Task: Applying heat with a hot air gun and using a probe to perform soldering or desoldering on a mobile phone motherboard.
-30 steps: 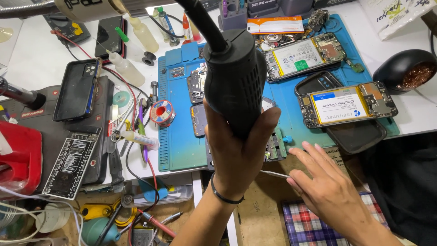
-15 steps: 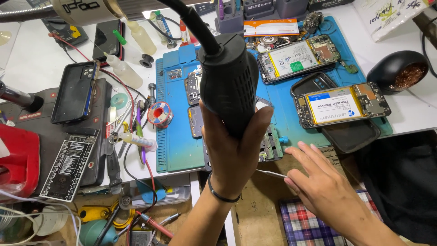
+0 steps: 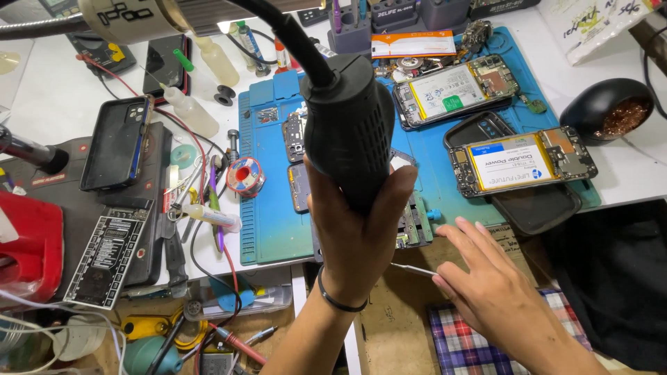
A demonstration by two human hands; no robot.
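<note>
My left hand (image 3: pixel 358 236) grips the thick black handle of a hot-air tool (image 3: pixel 347 132), held upright over the blue work mat (image 3: pixel 267 208) with its black hose running up to the top. The handle hides what lies right beneath it; a small metal board clamp (image 3: pixel 417 219) shows beside my fingers. My right hand (image 3: pixel 486 278) rests low at the table's front edge, fingers stretched out, with a thin metal tool (image 3: pixel 411 269) pinched at its thumb side and pointing left toward the clamp.
Two opened phones with bare batteries (image 3: pixel 517 161) (image 3: pixel 451 90) lie on the mat's right half. A solder spool (image 3: pixel 244 175), squeeze bottles (image 3: pixel 191 110) and a black phone (image 3: pixel 114 142) are at the left. A black bowl of brass wool (image 3: pixel 615 111) stands far right.
Both hands stay almost where they were; the hot-air tool and my right hand have drifted only slightly left.
</note>
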